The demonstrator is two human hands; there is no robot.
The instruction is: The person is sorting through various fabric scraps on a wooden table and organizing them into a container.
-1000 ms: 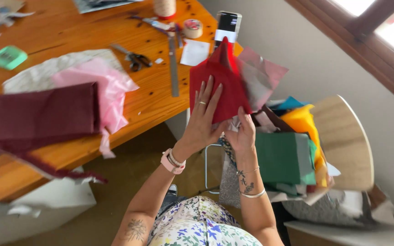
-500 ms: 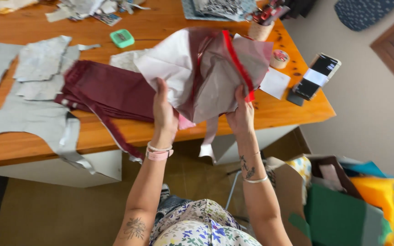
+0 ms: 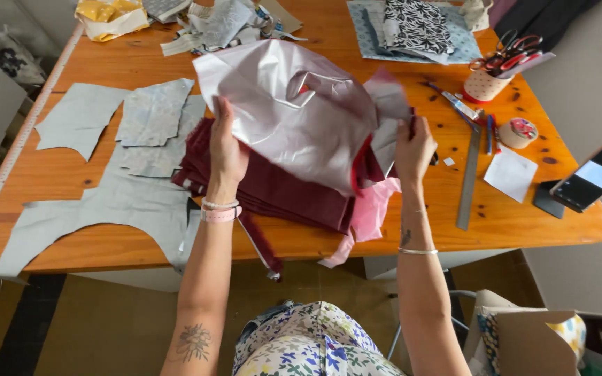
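A pale pink fabric bundle [image 3: 294, 111] with a red edge is held between both hands, just over the folded maroon cloth [image 3: 273, 188] on the wooden table [image 3: 106, 244]. The left hand [image 3: 226, 150] grips its left edge, fingers closed; the right hand [image 3: 412, 147] pinches its right side. Half a second ago the bundle stood higher and more upright; now it lies lower, spread flatter. Grey cut pieces [image 3: 141, 132] lie left of the left hand, a metal ruler [image 3: 469, 177] right of the right.

1. The pale pink sheet [image 3: 294, 111] looks like thin, slightly glossy, crinkled fabric.
2. The maroon cloth [image 3: 280, 191] is matt and woven.
3. The table [image 3: 524, 216] is varnished, knotty wood.
4. The ruler [image 3: 469, 177] is dull metal.
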